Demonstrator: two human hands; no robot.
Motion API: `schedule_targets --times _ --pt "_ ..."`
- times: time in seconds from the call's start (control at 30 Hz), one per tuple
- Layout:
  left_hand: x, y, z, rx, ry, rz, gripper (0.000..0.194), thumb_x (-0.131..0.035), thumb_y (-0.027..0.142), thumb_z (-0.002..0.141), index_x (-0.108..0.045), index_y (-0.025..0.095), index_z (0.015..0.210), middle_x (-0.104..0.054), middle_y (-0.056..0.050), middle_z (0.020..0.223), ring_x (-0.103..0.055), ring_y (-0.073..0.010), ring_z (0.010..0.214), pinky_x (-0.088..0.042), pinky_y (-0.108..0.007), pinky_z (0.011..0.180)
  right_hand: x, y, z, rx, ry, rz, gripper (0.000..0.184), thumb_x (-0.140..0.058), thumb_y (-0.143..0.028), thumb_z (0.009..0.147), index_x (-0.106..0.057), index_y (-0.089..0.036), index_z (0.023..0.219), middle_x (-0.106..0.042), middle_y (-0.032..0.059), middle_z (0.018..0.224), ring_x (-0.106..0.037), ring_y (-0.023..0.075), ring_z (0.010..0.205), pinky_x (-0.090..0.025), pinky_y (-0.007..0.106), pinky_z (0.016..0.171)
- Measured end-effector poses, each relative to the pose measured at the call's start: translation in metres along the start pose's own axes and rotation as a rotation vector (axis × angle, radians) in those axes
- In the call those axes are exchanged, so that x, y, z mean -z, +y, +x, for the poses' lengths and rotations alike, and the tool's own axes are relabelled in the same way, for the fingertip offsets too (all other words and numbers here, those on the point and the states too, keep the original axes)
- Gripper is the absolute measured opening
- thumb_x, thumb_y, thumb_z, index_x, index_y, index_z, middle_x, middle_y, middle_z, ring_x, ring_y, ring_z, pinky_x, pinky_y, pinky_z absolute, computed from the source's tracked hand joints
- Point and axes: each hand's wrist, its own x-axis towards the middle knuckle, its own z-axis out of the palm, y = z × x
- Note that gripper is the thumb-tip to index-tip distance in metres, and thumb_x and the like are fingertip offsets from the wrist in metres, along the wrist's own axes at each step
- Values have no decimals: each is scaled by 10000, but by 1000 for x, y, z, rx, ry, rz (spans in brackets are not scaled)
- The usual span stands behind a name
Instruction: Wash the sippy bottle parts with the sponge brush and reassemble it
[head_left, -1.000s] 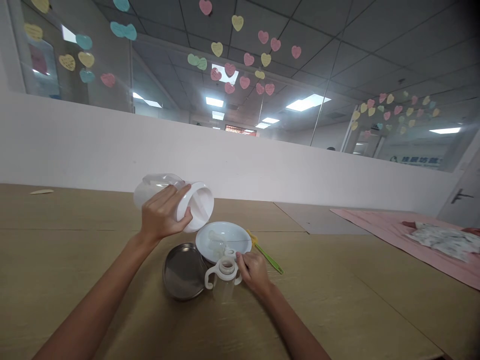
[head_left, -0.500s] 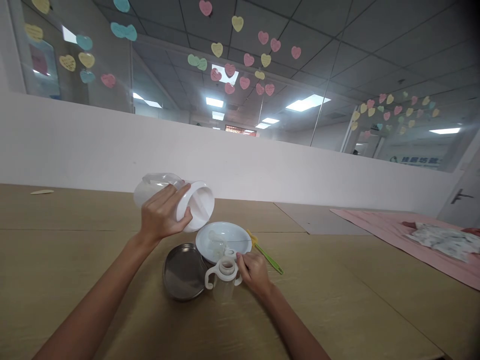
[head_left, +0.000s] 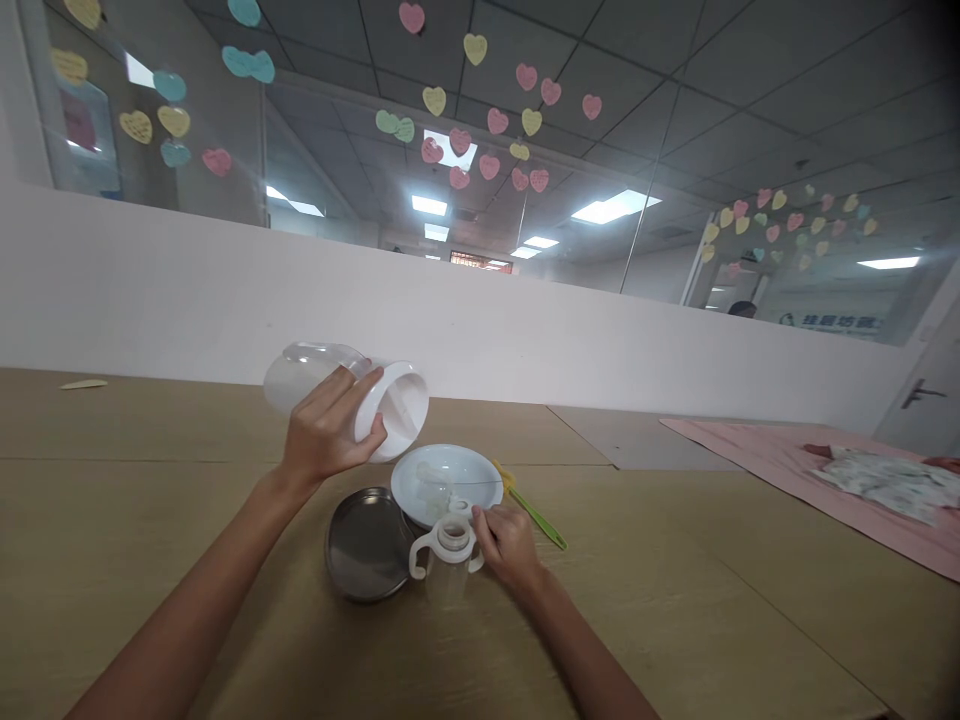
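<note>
Most of the view's lower half is filled by the wide tan table (head_left: 675, 620), backed by a white wall (head_left: 525, 340). At its far right a pink cloth (head_left: 757, 455) is spread. A clear pitcher with a white collar is clamped in the left hand (head_left: 322, 430) and held aloft on its side, its mouth turned rightward, near the white bowl (head_left: 480, 470). Translucent material is contained in the bowl. A dark metal tray (head_left: 375, 550) is set beside it. The two-handled bottle (head_left: 448, 580) is stood upright, uncapped, in front of the bowl. The right hand (head_left: 510, 545), well apart from the left, is curled at the bottle's right side; what is gripped cannot be told. Right of the bowl, a green-handled tool (head_left: 541, 523) is laid.
</note>
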Motion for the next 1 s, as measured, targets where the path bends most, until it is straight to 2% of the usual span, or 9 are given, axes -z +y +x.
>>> schedule_targets --times 0.4,0.87,0.93,1.0 --pt "5 5 5 -32 40 -10 575 -560 183 671 -436 213 1233 -584 -73 1121 -587 -233 966 -497 -343 817 -1 0 -1 0 0 -8 466 -323 -208 897 -469 -150 458 -455 3 420 -363 76 414 -207 255 490" --pt "6 7 5 45 -42 -59 530 -543 201 682 -464 226 1206 -590 -64 1112 -563 -237 1017 -476 -371 871 -1 1 -1 -4 5 -5 475 -310 -214 905 -484 -153 467 -466 9 427 -372 77 416 -209 260 491" --pt "7 8 7 89 -10 -76 512 -550 208 685 -480 231 1191 -603 -52 1090 -571 -230 1001 -461 -385 902 -1 1 -1 -10 2 -7 473 -312 -214 904 -482 -152 467 -469 9 430 -372 76 419 -207 258 490" --pt "9 7 9 214 44 -101 470 -552 221 694 -511 241 1162 -615 -33 1079 -580 -230 984 -451 -408 920 -1 1 -1 -11 -4 -8 476 -311 -217 906 -479 -152 466 -468 7 429 -369 76 419 -205 258 490"
